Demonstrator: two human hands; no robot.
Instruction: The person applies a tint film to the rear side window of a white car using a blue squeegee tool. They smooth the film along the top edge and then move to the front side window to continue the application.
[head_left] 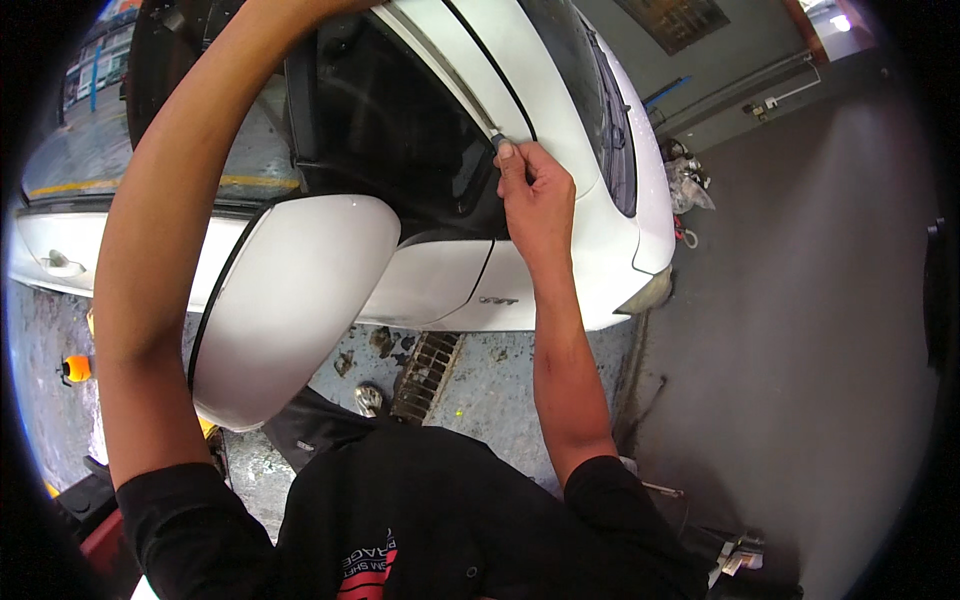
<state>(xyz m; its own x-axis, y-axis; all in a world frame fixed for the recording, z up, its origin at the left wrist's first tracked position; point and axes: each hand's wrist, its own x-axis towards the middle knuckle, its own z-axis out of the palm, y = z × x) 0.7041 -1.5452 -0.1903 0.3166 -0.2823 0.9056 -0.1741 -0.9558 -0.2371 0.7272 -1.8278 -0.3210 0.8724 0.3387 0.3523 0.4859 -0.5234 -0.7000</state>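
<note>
My right hand is closed in a pinch on the lower end of a narrow silvery trim strip. The strip runs up along the front edge of the side window of a white car. My left arm reaches up across the side mirror and window. At the top edge of the picture only a bit of my left hand shows, near the strip's upper part. Its fingers are out of sight. Between my arms, the white side mirror stands out from the door.
A grey wall rises beyond the car's front. On the floor lie a drain grate and an orange object at far left. Plastic-wrapped items sit by the car's nose. My shoe is beside the grate.
</note>
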